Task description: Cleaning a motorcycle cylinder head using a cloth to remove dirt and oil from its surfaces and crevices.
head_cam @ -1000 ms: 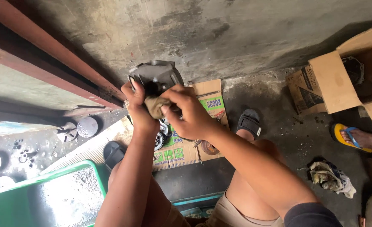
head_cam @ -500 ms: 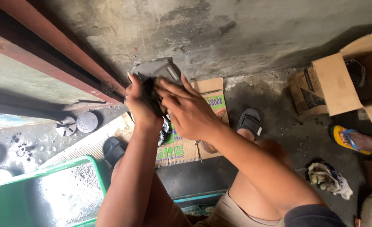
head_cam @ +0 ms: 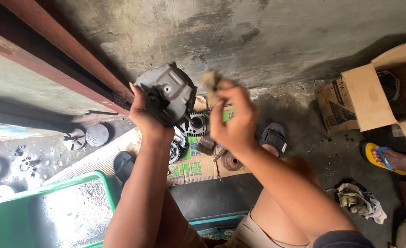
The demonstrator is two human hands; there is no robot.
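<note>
Centre of frame: my left hand [head_cam: 144, 115] is clamped round a grey metal casing [head_cam: 166, 93], held up before the concrete wall [head_cam: 267, 36]. My right hand [head_cam: 232, 120], just to the right and apart from it, pinches a small blurred rag [head_cam: 209, 81]. Below them, engine parts [head_cam: 194, 125] lie on flattened cardboard [head_cam: 191, 166]. Lower left: a green tub [head_cam: 51, 216]. Upper right: an open carton [head_cam: 377, 92]; beside it, another person's sandalled foot [head_cam: 389, 158].
</note>
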